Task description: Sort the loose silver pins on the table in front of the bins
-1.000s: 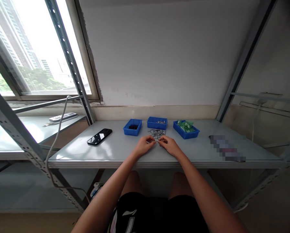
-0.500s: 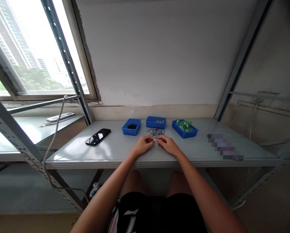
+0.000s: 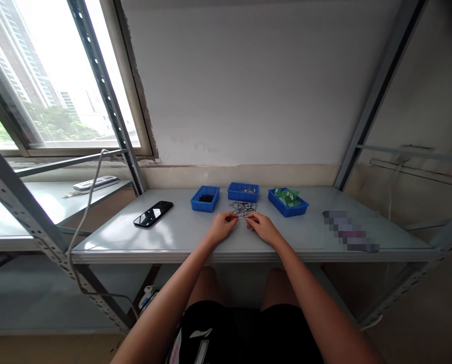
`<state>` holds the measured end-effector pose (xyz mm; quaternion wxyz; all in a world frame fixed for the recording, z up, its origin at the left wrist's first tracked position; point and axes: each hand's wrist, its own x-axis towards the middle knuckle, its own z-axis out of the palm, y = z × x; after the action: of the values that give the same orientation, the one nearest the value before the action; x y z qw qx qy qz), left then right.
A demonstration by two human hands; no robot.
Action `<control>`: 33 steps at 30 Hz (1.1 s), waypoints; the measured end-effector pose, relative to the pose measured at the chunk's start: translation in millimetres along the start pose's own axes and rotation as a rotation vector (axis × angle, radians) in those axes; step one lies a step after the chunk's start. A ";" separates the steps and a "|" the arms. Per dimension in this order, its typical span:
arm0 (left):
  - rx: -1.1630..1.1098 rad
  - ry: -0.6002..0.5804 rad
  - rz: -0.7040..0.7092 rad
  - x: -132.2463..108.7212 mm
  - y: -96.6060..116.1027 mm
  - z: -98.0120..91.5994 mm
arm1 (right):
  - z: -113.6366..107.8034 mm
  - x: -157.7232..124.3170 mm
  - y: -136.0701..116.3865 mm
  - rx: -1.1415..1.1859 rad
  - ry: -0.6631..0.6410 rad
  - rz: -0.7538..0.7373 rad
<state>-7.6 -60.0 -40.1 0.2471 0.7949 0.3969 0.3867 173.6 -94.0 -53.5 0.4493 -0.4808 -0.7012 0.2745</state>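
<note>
My left hand (image 3: 222,226) and my right hand (image 3: 261,226) rest on the grey table (image 3: 180,237), fingertips almost meeting. Both are closed in a pinch at the near edge of a small pile of thin metal pins (image 3: 242,207); what the fingers hold is too small to make out. Behind the pile stand three blue trays: the left tray (image 3: 205,198) holds dark parts, the middle tray (image 3: 243,192) holds a few metal parts, the right tray (image 3: 288,201) holds green parts.
A black phone (image 3: 153,214) lies on the table's left part. A blurred-out object (image 3: 350,231) lies at the right. Metal shelf posts stand at both sides, with a cable (image 3: 85,212) hanging down the left post and a power strip (image 3: 95,183) on the window ledge.
The hands have stayed at the pin pile with only slight finger motion. The view has shifted a little.
</note>
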 end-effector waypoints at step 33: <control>0.000 -0.019 0.043 -1.8 2.3 -3.3 | -2.1 0.6 -3.3 -0.005 0.010 -0.056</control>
<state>-9.9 -62.4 -37.3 0.2428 0.8068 0.3774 0.3843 174.0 -94.9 -49.6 0.4591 -0.4633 -0.7127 0.2578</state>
